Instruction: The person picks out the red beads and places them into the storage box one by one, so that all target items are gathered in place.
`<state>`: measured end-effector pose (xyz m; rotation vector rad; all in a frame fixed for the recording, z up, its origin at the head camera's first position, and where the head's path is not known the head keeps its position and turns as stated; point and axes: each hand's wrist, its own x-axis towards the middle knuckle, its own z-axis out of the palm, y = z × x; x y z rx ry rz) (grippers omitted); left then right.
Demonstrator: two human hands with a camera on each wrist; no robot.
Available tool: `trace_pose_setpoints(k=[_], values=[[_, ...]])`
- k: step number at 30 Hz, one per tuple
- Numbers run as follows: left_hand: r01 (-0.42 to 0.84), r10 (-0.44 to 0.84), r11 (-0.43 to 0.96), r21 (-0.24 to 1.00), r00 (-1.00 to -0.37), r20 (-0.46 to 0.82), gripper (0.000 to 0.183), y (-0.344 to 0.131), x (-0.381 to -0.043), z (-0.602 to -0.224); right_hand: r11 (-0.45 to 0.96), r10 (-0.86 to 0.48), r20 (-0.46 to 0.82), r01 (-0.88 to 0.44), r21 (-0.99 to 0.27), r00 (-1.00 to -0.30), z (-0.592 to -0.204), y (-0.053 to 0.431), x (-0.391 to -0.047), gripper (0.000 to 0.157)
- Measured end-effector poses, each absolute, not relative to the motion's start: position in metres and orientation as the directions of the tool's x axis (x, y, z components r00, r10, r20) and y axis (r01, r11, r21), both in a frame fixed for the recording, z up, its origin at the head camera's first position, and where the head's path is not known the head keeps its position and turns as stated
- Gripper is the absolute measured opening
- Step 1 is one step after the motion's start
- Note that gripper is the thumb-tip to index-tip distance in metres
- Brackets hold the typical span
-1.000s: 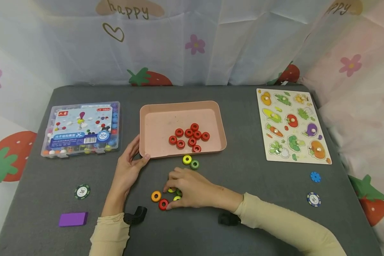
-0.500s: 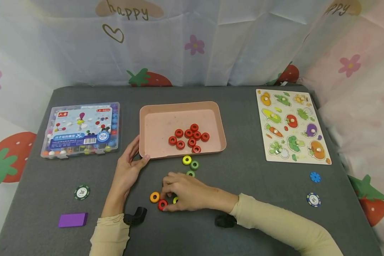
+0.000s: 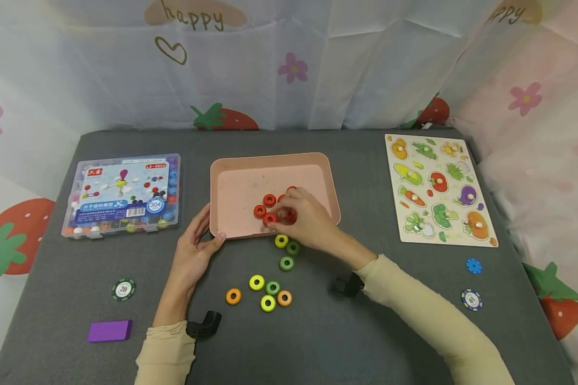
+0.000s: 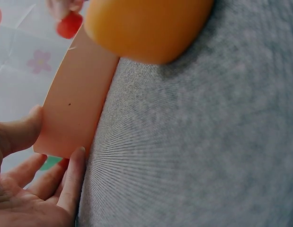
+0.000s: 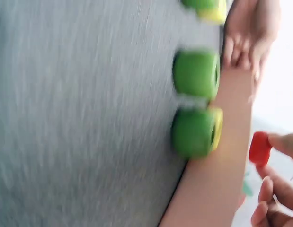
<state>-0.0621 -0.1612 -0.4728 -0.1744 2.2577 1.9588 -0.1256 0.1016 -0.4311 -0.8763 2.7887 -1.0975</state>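
Observation:
A pink tray [image 3: 238, 187] lies mid-table with several red ring-shaped beads [image 3: 269, 195] in it. My left hand [image 3: 192, 259] holds its near left corner, thumb on the rim and fingers along the side. Over the tray's near edge my right hand [image 3: 308, 219] pinches a red bead [image 5: 260, 149] between thumb and finger. That hand covers part of the tray and some red beads. In front of the tray lie green beads [image 3: 286, 268], yellow beads [image 3: 257, 277] and orange beads [image 3: 229, 296]. One orange bead [image 4: 151, 28] looms large in the left wrist view.
A clear case of coloured pieces [image 3: 122, 192] stands at the left. Below it lie a green chip [image 3: 123, 289] and a purple block [image 3: 109, 331]. At the right are a vegetable puzzle board [image 3: 440, 208], a blue disc [image 3: 474, 266] and a blue-and-white chip [image 3: 471, 300].
My right hand has taken the red bead from the loose group and carried it up to the tray. Green, yellow and orange beads it covered now show. My left hand has stayed put.

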Motion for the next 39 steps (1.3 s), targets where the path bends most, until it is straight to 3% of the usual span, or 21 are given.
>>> trace_pose_setpoints(k=[8, 39], values=[[-0.182, 0.009, 0.140, 0.973, -0.983, -0.185, 0.071, -0.161, -0.062, -0.474, 0.690, -0.391, 0.122, -0.378, -0.617, -0.912, -0.438, 0.110, -0.148, 0.024], [-0.173, 0.011, 0.132, 0.976, -0.984, -0.176, 0.071, -0.161, -0.063, -0.474, 0.724, -0.300, 0.078, -0.281, -0.630, -0.951, -0.451, 0.114, -0.151, 0.022]])
